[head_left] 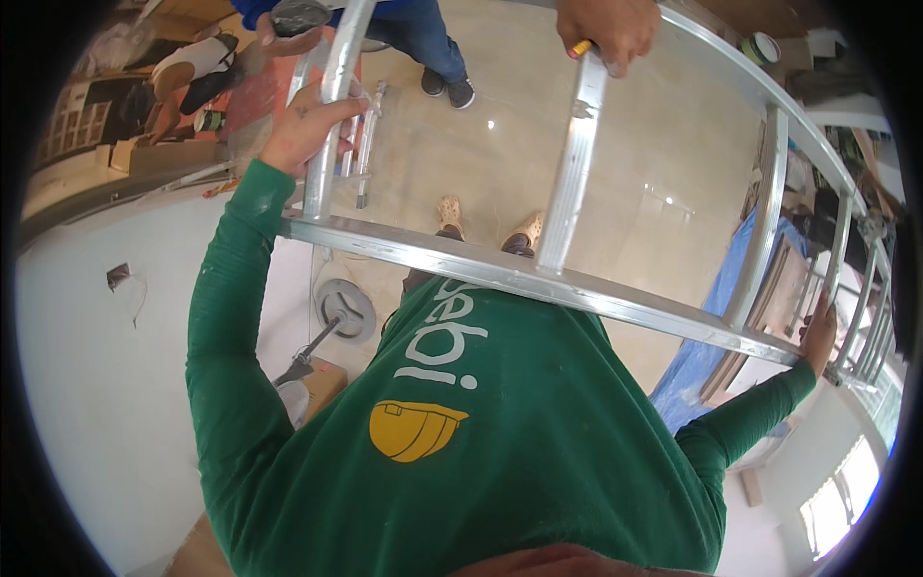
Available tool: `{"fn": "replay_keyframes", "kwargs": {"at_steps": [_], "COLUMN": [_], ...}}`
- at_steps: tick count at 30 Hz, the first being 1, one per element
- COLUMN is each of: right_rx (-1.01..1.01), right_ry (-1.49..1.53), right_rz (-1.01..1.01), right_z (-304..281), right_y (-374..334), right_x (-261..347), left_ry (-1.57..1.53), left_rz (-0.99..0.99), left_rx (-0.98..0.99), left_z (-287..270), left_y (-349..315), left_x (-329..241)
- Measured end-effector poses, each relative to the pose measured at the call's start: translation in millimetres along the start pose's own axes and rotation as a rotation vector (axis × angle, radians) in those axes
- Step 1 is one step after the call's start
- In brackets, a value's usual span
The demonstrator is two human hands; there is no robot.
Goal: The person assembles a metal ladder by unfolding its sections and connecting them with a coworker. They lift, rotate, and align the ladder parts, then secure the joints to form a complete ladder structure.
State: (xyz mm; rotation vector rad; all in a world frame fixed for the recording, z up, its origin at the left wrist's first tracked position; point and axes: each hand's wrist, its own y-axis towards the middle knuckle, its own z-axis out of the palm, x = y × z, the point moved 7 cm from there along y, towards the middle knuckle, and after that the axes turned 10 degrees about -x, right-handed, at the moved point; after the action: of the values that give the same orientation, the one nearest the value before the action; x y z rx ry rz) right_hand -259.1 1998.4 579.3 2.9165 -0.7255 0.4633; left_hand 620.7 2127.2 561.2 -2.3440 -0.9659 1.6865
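A silver metal ladder (567, 288) lies across in front of my chest, its near rail running from the left toward the far right. My left hand (306, 128) is closed around the leftmost rung that shows, thumb over it. With my arm stretched out, my right hand (817, 335) grips the near rail at the right; its fingers are partly hidden behind the metal. Another person's hand (611, 29) rests at the far end of a middle rung, beside a small yellow-and-red object (580, 48) whose kind I cannot tell.
A person in blue trousers (423, 38) stands on the glossy tiled floor (461, 154) at the far side. Another person (192, 72) bends over by a cardboard box (165, 154) at far left. A white wall (87, 365) lies left, a blue sheet (694, 375) right.
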Motion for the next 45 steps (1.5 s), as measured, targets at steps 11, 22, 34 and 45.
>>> {"fn": "replay_keyframes", "kwargs": {"at_steps": [11, 22, 34, 45], "right_rx": [-0.166, -0.213, -0.229, -0.245], "right_ry": [-0.475, -0.221, -0.178, -0.136], "right_rz": [-0.390, -0.081, -0.066, -0.047], "right_z": [13, -28, -27, -31], "right_y": [8, -49, -47, -60], "right_x": [-27, 67, 57, 61], "left_ry": [-0.022, 0.062, 0.067, 0.178], "left_rz": [0.031, 0.221, 0.311, 0.275], "left_rx": [-0.065, -0.108, -0.178, -0.187], "left_z": [-25, -24, -32, -31], "left_y": [31, 29, 38, 35], "left_x": [40, 25, 29, 20]}}
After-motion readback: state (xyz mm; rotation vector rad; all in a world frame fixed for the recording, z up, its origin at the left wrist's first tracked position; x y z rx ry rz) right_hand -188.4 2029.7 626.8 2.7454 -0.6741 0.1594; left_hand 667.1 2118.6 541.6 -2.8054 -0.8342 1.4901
